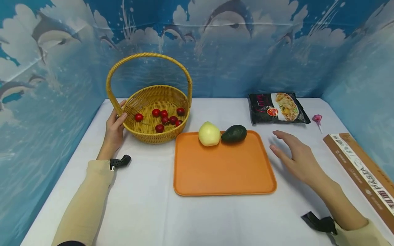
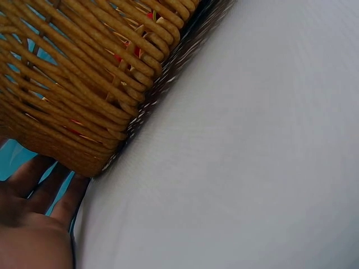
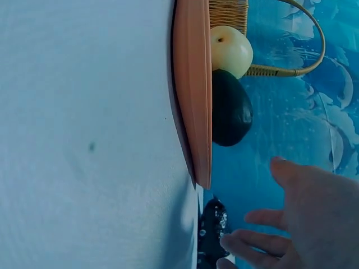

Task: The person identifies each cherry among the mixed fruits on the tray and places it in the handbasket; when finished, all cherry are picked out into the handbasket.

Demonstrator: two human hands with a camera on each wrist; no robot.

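My left hand [image 1: 114, 129] grips the left side of a yellow wicker basket [image 1: 147, 137], by the foot of its tall arched handle. Several red cherries [image 1: 159, 128] lie inside the basket. In the left wrist view, the fingers [image 2: 68, 199] meet the woven wall, partly hidden behind it. My right hand [image 1: 297, 159] is held in the air to the right of an orange tray [image 1: 224, 171], fingers apart and nothing in them. Along the tray's back edge, a pale yellow-green apple-like fruit [image 1: 209, 134] sits beside a dark green avocado [image 1: 234, 133].
Behind my right hand lies a black noodle packet [image 1: 277, 108], with a pink-wrapped lollipop [image 1: 317, 119] to its right. A long brown pasta box [image 1: 363, 171] runs along the right edge of the white table [image 1: 197, 222]. Blue dolphin-print cloth [image 1: 221, 68] walls in the table.
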